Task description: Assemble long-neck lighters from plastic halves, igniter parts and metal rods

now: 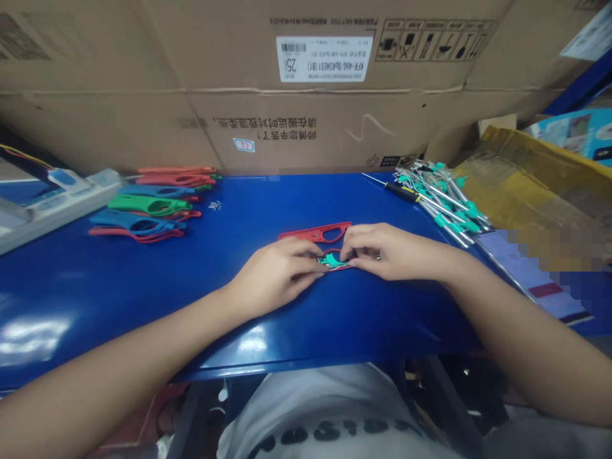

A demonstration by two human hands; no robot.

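As both hands pinch a teal plastic piece inside a red loop

While the left hand [275, 274] and the right hand [389, 252] come together at the middle of the blue metal desk [95, 287], both are closed into a pinch, their fingertips meeting on the small teal plastic piece [332, 259]. The piece sits low in the centre of the work, mostly hidden by the fingers, so its full outline cannot be made out. Only a bright, angular sliver shows between the hands. Around it runs a thin red loop [335, 250], which lies on the desk or just above it; the fingers hide exactly where the two join.

Just above the loop, and apparently joined to it, lies a flat red plastic frame [315, 233], long and narrow, with an oval window near its right end. It rests flat on the desk, with its right end just behind the right hand's fingers.

To the left stand rows of similar frames [148, 204] in orange, blue, green and red, some trailing loops of their own, beside a white power strip [62, 204]. To the right lie a screwdriver [401, 192] with a black and yellow handle and a loose bundle of steel rods [444, 204] with teal fittings. Behind the desk rises a large printed cardboard carton [239, 83], and a white shirt with dark lettering [329, 414] shows below the desk's front edge.
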